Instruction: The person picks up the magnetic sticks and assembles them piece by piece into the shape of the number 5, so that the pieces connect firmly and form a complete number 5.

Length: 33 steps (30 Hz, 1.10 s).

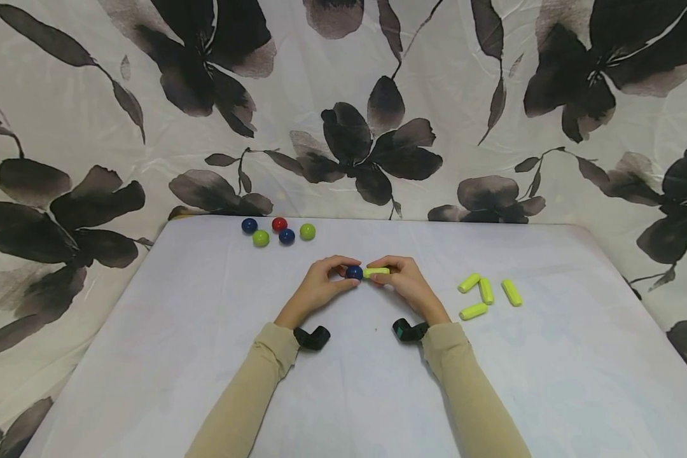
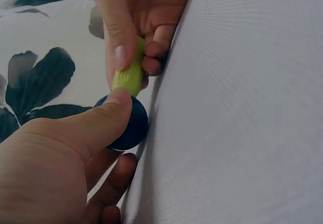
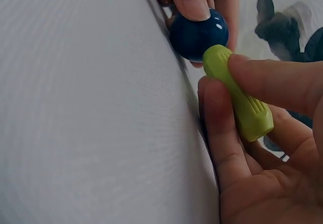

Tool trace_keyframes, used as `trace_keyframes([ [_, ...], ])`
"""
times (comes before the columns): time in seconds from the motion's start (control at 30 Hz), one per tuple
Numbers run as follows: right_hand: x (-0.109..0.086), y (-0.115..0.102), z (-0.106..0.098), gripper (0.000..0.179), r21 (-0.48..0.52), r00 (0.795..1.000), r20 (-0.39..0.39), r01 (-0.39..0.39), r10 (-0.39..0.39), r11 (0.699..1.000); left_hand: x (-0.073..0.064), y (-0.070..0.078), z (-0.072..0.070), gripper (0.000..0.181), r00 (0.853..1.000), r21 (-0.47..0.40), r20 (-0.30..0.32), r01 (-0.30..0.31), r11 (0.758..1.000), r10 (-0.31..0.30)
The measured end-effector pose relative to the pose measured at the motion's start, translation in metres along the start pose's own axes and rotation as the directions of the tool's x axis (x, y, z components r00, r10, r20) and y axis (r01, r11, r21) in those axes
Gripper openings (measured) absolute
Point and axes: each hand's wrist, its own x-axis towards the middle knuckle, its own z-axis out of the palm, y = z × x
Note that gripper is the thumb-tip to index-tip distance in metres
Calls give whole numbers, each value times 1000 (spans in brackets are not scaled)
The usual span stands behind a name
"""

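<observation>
Between thumb and fingers, my left hand [image 1: 320, 284] pinches a glossy dark blue ball [image 1: 353, 273]. A lime-green ridged stick [image 3: 239, 95], short and tube-like, is pinched by my right hand [image 1: 408, 284]. One end of the stick [image 2: 129, 77] meets the ball [image 2: 132, 128] or lies right against it; whether it enters a hole cannot be seen. In the right wrist view the ball [image 3: 198, 35] sits just beyond the stick's rounded end. Both hands are held close together near the middle of the white table [image 1: 372, 394].
At the back left lie several loose balls: a red one [image 1: 279, 224], blue ones [image 1: 249, 226] and green ones [image 1: 260, 238]. Several lime-green sticks [image 1: 486, 291] lie to the right of my right hand. A flower-print cloth [image 1: 298, 76] hangs behind the table's far edge.
</observation>
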Motion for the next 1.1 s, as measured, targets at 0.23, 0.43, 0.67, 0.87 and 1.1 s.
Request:
trace_keyframes([
  [0.23,-1,-1,-2,23,-137,997,17,74,-72,988,0,0,-1,35,1000,3,1,2,1000,-2],
  [0.43,-2,-4,-4,25,-211,998,-4,54,-56,976,1,1,1,35,1000,2,9,8,1000,-8],
  [0.67,-1,-2,-5,26,-213,999,-6,48,-50,976,1,3,0,37,1000,8,11,1,1000,-1],
  [0.87,-1,-1,-6,26,-215,998,-12,59,-63,975,0,5,-1,38,1000,24,12,1,1000,-1],
  [1.1,-1,0,-6,25,-206,999,-20,44,-49,978,-1,5,0,41,999,52,8,-38,998,37],
])
